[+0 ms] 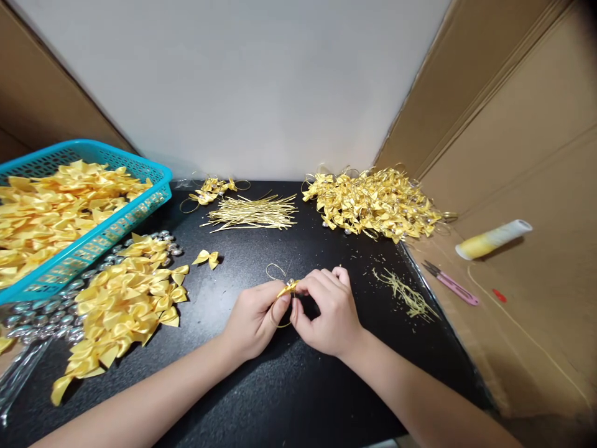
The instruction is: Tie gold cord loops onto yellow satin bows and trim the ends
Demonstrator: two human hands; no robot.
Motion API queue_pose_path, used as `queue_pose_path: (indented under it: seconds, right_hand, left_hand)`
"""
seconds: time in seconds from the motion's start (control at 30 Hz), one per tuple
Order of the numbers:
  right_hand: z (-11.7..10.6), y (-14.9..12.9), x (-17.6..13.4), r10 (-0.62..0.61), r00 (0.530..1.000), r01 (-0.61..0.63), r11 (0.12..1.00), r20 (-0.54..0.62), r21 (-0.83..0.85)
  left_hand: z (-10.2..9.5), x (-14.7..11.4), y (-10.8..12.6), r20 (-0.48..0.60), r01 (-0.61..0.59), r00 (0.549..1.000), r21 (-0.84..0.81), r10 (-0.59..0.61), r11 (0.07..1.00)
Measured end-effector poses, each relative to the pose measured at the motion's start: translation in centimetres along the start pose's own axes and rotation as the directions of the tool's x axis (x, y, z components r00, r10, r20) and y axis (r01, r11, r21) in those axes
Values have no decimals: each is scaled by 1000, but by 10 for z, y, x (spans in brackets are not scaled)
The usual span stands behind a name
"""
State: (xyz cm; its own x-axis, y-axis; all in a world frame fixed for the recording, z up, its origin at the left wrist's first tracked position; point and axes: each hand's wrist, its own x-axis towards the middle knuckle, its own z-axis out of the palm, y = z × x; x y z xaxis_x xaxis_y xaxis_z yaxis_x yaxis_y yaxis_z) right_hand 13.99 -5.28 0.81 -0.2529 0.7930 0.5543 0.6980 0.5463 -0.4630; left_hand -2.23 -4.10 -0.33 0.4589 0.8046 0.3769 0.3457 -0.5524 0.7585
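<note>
Both my hands meet over the middle of the black table. My left hand pinches a yellow ribbon bow between thumb and fingers. A shiny bead sits at the bow's centre, and a loop of thin gold cord sticks out above it, with more cord curving below. The fingers of my right hand are closed at the bow's right side, thumb and index finger near the bead. Whether they grip the bow or a cord end is partly hidden by the fingers. One loose bow lies left of my hands.
A blue basket of bows stands left, beside piled bows and silvery beads. Cut gold cords lie behind my hands; finished-looking looped bows are heaped back right. Cord scraps, pink-handled snips and a tube are right.
</note>
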Motion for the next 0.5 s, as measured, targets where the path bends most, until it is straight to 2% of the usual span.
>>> queue_pose_path:
  seconds: [0.33, 0.5]
  right_hand:
    - [0, 0, -1, 36, 999, -39, 997, 38, 74]
    - [-1, -1, 1, 120, 992, -122, 963, 24, 239]
  left_hand:
    - [-1, 1, 1, 31, -7, 999, -1, 7, 1000]
    - [0, -1, 3, -20, 48, 999, -12, -49, 999]
